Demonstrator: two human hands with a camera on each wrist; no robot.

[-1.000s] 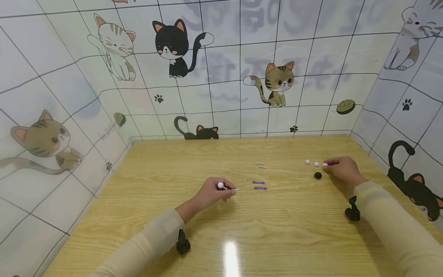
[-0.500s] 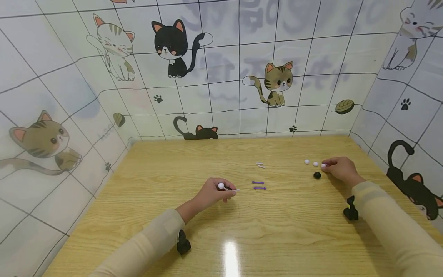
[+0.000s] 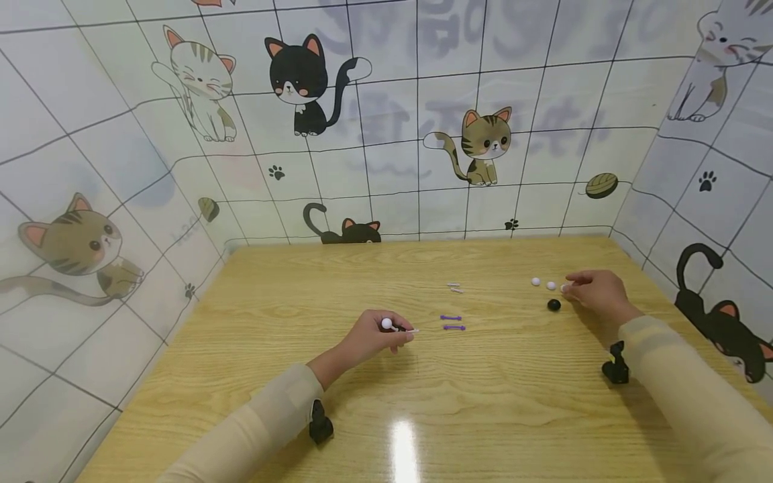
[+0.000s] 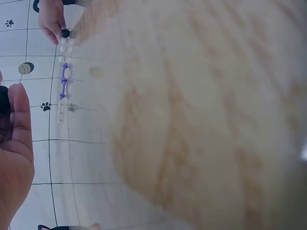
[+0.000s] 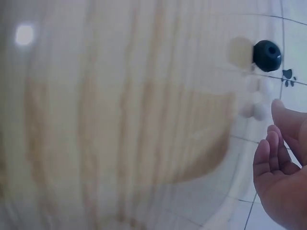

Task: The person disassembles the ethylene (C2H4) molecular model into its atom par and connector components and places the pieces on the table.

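In the head view my left hand (image 3: pixel 374 333) holds a black ball (image 4: pixel 4 100), mostly covered by its fingers, with a white ball (image 3: pixel 386 324) joined to it and a thin white connector (image 3: pixel 414 331) sticking out. At the right, the fingertips of my right hand (image 3: pixel 599 292) are on a small white ball (image 3: pixel 564 288), which they partly cover. Two more white balls, a far-left one (image 3: pixel 535 282) and a middle one (image 3: pixel 551 286), sit in line with it. A loose black ball (image 3: pixel 553 305) lies just in front, its hole visible in the right wrist view.
Between the hands lie two purple connectors, one behind (image 3: pixel 450 318) and one in front (image 3: pixel 454 328). Farther back are two short white connectors (image 3: pixel 455 288). The wooden table (image 3: pixel 290 282) ends at a wall covering (image 3: pixel 417 201) printed with cats.
The white ball at my right fingertips has shifted slightly left and is more covered; the upper finger has lifted a little. My left hand stays nearly still.
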